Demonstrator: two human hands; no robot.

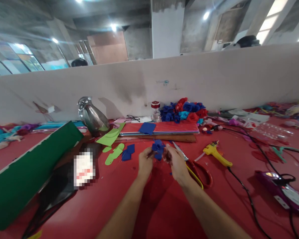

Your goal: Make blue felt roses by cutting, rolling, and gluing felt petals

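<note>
A small blue paper flower [158, 146] is held up over the red table [161, 199] in the middle of the view. My left hand [146, 162] pinches it from the left side. Close against its right side is my right hand [174, 162], fingers bent together; whatever lies between those fingertips is too small to make out. Blue paper squares [128, 152] and light green cut pieces [114, 154] lie left of my hands. Scissors with red and yellow handles [198, 172] rest just right of my right hand, partly behind it.
A yellow glue gun [217, 154] with a black cord lies at right, near a purple power strip [284, 191]. Behind are stacked paper sheets [171, 127], a jar [155, 112], blue and red flowers [181, 111] and a metal jug [93, 116]. A green board [35, 172] stands left.
</note>
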